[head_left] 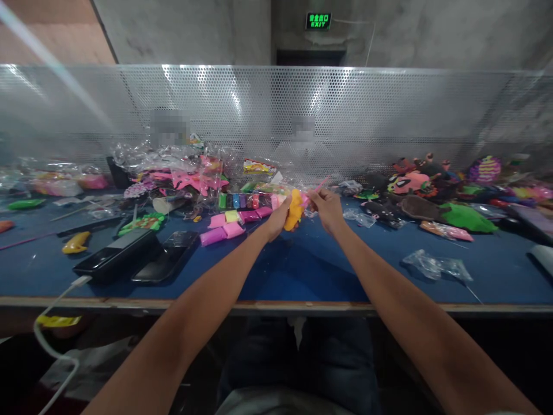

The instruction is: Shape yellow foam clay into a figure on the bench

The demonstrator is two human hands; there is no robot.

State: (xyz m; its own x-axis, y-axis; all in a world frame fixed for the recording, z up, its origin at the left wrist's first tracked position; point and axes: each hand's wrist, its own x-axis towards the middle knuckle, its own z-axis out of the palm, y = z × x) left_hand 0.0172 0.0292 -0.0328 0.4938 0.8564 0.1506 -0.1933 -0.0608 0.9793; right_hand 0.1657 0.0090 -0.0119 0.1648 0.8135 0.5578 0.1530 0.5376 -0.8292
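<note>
My left hand (279,220) is closed around a yellow-orange soft piece (294,211) with a wavy edge, held above the blue table. My right hand (327,208) is closed beside it, fingers pinching a thin pink stick (322,184) that slants up from the fingertips. Some pink material (305,199) shows at the yellow piece's right side; whether it belongs to the stick or the piece I cannot tell. Just left of my left hand lie small clay-like packets (223,232) in purple, pink and yellow. Behind them is a row of dark and coloured packets (242,200).
A black box-like device (116,253) with a white cable and a phone (166,257) lie at left. Plastic bags (149,155) and pink pieces pile up behind. Plush-like figures (415,187) and a crumpled wrapper (436,265) are right. A perforated metal screen (242,98) stands at the back.
</note>
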